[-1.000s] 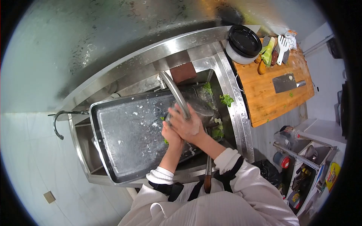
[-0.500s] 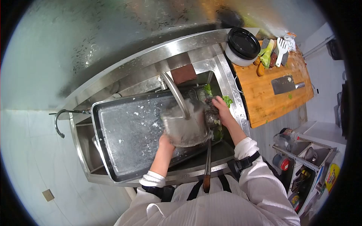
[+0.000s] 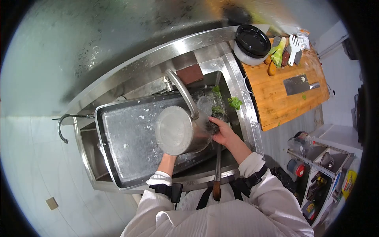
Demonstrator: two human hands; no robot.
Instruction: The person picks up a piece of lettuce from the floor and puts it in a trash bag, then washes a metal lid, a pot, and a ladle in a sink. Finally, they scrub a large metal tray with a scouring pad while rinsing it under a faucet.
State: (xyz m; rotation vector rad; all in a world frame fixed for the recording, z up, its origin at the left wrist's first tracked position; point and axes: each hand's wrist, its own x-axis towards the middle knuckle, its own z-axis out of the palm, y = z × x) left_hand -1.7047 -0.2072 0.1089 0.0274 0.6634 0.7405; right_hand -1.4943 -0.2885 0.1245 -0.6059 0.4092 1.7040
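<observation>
A round stainless steel pot [image 3: 173, 132] is tipped on its side under the tap, its flat bottom turned to the left. My left hand [image 3: 168, 158] holds it from below, the fingers hidden behind the metal. At the pot's right end, my right hand [image 3: 224, 133] is closed on a dark, wiry scouring ball [image 3: 213, 127]. Beneath the pot, a large dark baking tray [image 3: 132, 158] with white scraps lies slanted across the sink [image 3: 237, 158]. The curved tap [image 3: 183, 89] reaches over the pot.
Green leaves [image 3: 235, 103] lie at the sink's right side. A wooden-handled tool [image 3: 217, 185] leans over the front edge. On the right, a cutting board [image 3: 276, 106] carries a cleaver [image 3: 297, 85], a white slotted turner [image 3: 294, 49] and a black-lidded tub [image 3: 252, 43]. A second tap [image 3: 63, 128] stands left.
The pot has tilted so its bottom faces more to the left and up. My right hand has moved left and down with the scouring ball, to the pot's right end.
</observation>
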